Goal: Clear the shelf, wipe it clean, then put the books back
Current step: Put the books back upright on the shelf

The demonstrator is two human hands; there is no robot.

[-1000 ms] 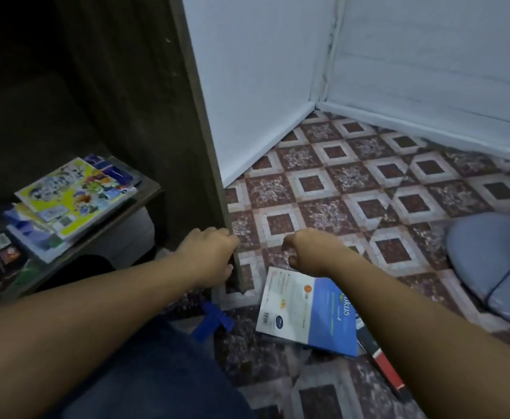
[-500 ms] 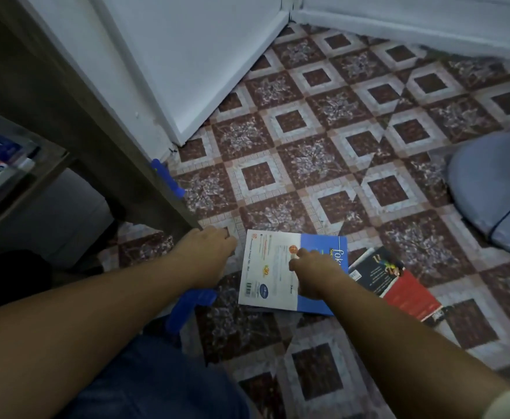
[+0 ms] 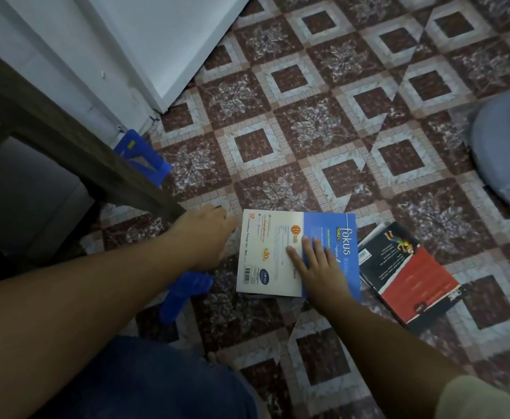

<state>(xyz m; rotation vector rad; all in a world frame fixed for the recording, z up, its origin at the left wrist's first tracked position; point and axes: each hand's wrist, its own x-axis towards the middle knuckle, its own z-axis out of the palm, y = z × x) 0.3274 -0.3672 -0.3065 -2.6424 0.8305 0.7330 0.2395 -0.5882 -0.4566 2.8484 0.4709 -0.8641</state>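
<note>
I see the left hand point(image 3: 205, 234) at the left edge of the blue-and-white book point(image 3: 266, 237), which lies on the floor point(image 3: 308, 131). I cannot tell its grip. The right hand point(image 3: 320, 267) rests flat on the cover, fingers straight. The black-and-red book point(image 3: 408, 276) lies just beside it, to the right.

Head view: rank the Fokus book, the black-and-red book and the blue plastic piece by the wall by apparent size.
1. Fokus book, largest, partly under the right hand.
2. black-and-red book, clearly smaller.
3. blue plastic piece, smallest showing, but the shelf panel hides part, so its full size is unsure.
</note>
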